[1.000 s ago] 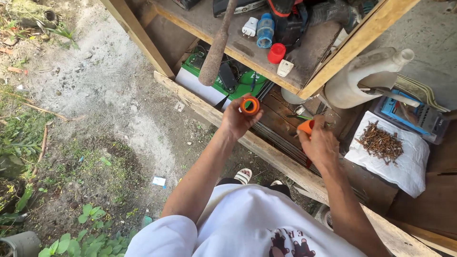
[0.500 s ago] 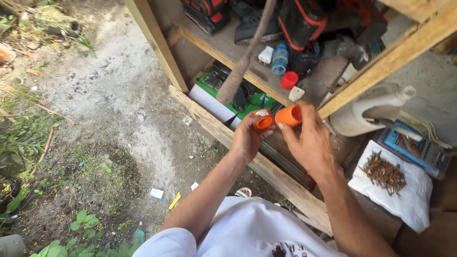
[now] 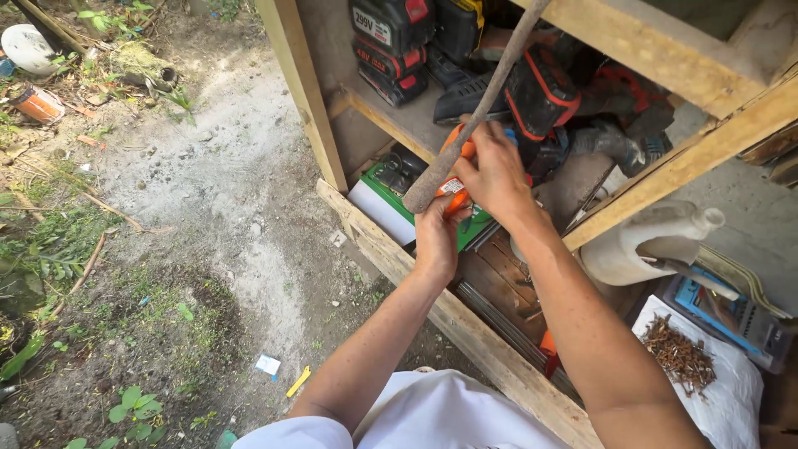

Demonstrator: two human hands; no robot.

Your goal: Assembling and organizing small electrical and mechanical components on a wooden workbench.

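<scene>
1. Left hand (image 3: pixel 438 237) clenched round the lower end of an orange tube (image 3: pixel 455 179).
2. Right hand (image 3: pixel 496 175) grips the tube's upper end from above.
3. Tube held in the air in front of the wooden shelf (image 3: pixel 399 116), just behind a leaning rusty handle (image 3: pixel 474 116).
4. Power tools (image 3: pixel 532 83) on the shelf; nails (image 3: pixel 677 353) on white cloth, lower right.

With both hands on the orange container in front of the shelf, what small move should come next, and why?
Probably lower it clear of the leaning wooden handle. The left hand grips the orange container from below, the right hand covers its top, and the handle crosses right over them, crowding the grip.
</scene>
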